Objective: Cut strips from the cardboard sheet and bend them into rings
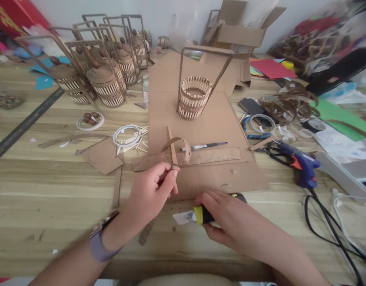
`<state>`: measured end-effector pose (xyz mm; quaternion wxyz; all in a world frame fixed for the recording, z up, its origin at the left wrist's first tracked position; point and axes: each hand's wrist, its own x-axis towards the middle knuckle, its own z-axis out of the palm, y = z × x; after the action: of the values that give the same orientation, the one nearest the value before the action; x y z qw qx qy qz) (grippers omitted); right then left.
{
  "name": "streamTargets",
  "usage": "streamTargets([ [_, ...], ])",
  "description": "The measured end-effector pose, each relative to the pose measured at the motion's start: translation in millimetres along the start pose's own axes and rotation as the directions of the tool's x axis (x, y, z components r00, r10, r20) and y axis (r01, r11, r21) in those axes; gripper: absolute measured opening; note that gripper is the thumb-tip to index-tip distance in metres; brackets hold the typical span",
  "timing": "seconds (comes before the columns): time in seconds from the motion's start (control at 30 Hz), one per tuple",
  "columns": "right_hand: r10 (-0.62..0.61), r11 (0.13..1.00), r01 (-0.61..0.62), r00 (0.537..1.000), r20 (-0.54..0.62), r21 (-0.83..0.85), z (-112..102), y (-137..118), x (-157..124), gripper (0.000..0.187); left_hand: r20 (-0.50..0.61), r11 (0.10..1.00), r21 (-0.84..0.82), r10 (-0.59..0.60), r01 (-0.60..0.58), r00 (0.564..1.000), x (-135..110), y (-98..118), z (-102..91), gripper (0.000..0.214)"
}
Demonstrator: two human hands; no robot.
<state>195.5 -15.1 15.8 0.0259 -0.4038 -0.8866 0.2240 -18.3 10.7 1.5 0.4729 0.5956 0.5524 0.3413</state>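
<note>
My left hand pinches the lower end of a thin cardboard strip that stands up over the table, with a curled brown strip looping beside it. My right hand is wrapped round a yellow-and-black utility knife, its blade end pointing left just above the wooden table. A large cardboard sheet lies in front of both hands. On it stands a small slatted cardboard basket with a tall wire-like handle, and a pen lies nearer to me.
Several finished slatted baskets stand at the back left. A blue glue gun with its cable lies at the right, beside scissors and tape rolls. Cardboard scraps and white rings lie left of the sheet. An open box stands behind.
</note>
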Motion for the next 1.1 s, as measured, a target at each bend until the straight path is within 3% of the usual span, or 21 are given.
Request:
streamTargets([
  [0.1, -0.016, 0.994, 0.029, 0.993, -0.120, 0.104, -6.6, 3.6, -3.3, 0.037, -0.002, 1.000, 0.011, -0.001, 0.001, 1.000, 1.3, 0.0, -1.6, 0.033],
  [0.23, -0.017, 0.993, 0.051, 0.957, -0.291, 0.110, -2.6, 6.6, -1.5, 0.050, 0.049, 0.999, 0.008, 0.036, -0.037, 0.998, -0.2, 0.6, 2.0, 0.029],
  [0.33, 0.011, 0.996, 0.020, 0.939, -0.345, 0.087, 2.6, 7.1, 2.7, 0.047, 0.095, 0.997, 0.015, 0.077, -0.078, 0.993, -2.9, 1.2, 5.2, 0.025],
  [0.6, 0.006, 0.981, 0.049, 0.961, -0.278, 0.189, 1.4, 7.3, 4.8, 0.055, 0.189, 0.983, 0.117, 0.117, -0.141, 0.975, -6.7, 1.2, 6.9, 0.027],
  [0.87, 0.012, 0.973, 0.044, 0.970, -0.242, 0.227, 1.3, 8.8, 4.5, 0.050, 0.220, 0.979, 0.130, 0.126, -0.157, 0.967, -7.1, 5.4, 7.2, 0.027],
  [1.1, -0.008, 0.977, 0.068, 0.960, -0.279, 0.204, -0.3, 8.3, 6.4, 0.040, 0.255, 0.988, 0.086, 0.099, -0.125, 0.962, -8.9, 6.4, 6.7, 0.025],
])
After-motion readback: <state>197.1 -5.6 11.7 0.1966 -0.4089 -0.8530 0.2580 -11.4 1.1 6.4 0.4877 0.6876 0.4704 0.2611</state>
